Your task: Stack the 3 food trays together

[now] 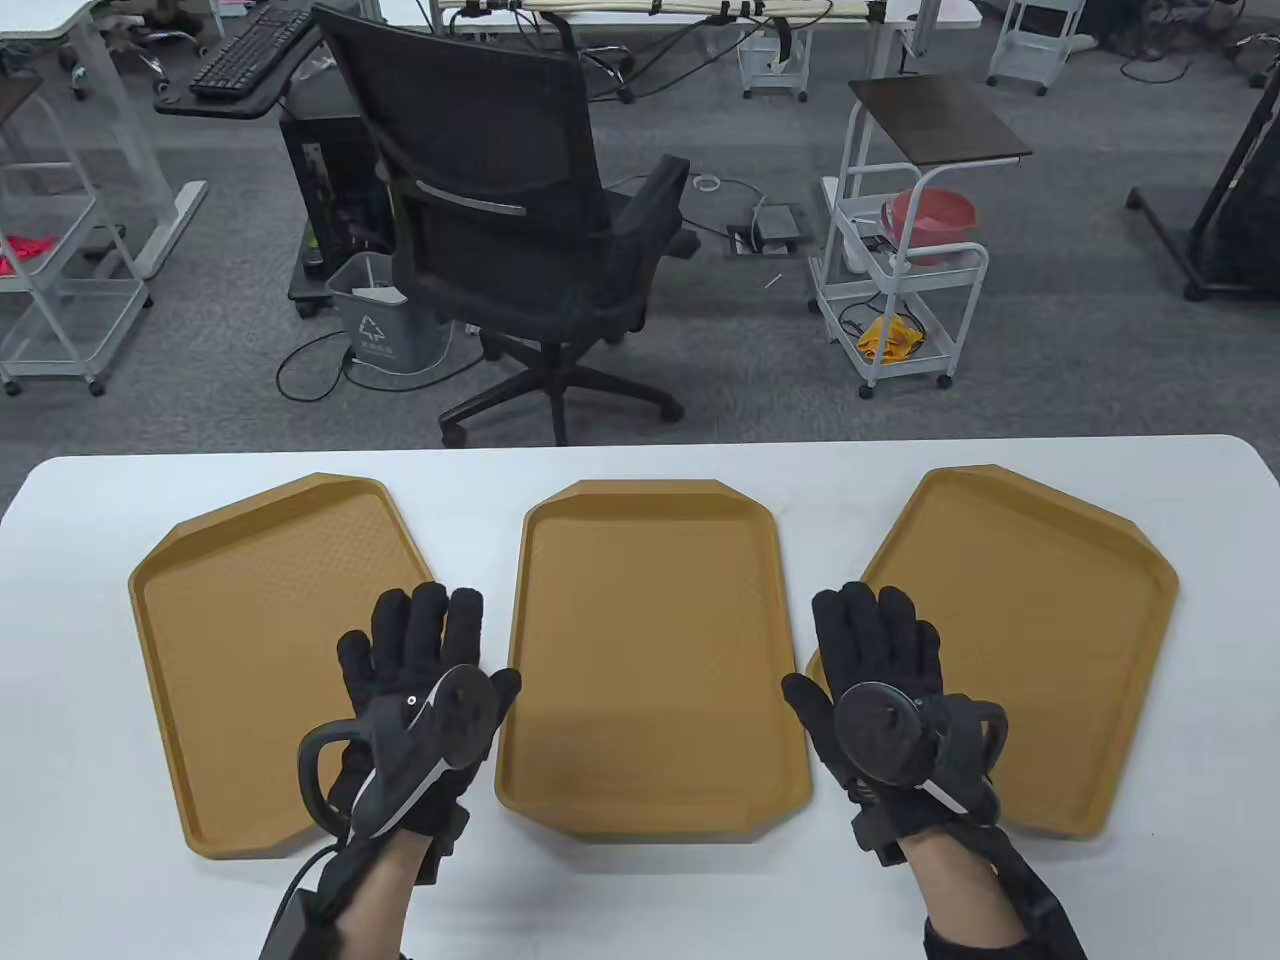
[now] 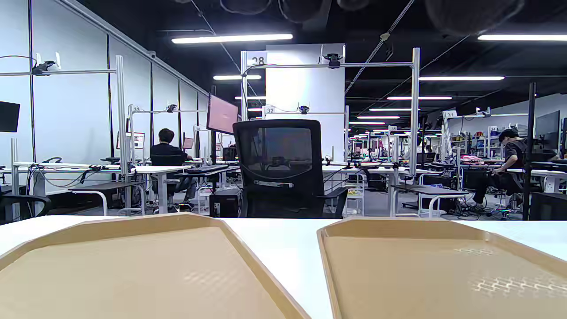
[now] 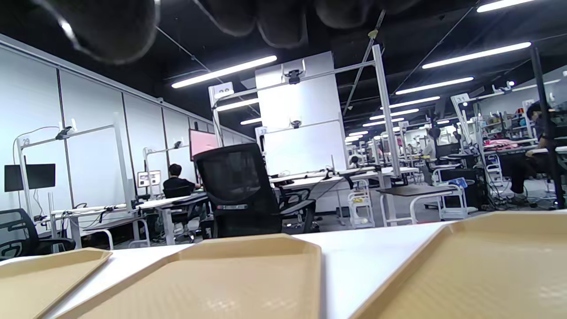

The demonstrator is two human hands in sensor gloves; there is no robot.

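Three tan food trays lie flat and apart on the white table (image 1: 640, 900), none stacked yet: the left tray (image 1: 240, 640) at about 9 o'clock from the table's middle, the centre tray (image 1: 650, 640) in the middle, and the right tray (image 1: 1060, 620) at about 3 o'clock. The outer two are turned outward, so their edges do not run parallel to the centre one.

The left hand (image 1: 425, 700) lies palm down over the left tray's 4 o'clock side, fingers spread and gripping nothing; the right hand (image 1: 885, 690) lies likewise over the right tray's 8 o'clock side, fingers apart and empty. Whether either palm actually touches its tray cannot be told from above, and the wrist views show only tray surfaces and the room beyond.

The likely trouble is alignment. A tray lifted by one edge with a flat hand would probably sag or swing, and its far rim could catch the centre tray's rim and push it toward 12 o'clock. Because the outer trays sit rotated, one set down without being squared up would likely perch crooked rather than nest. Smooth plastic against gloved fingers also looks prone to slipping under a shallow pinch.
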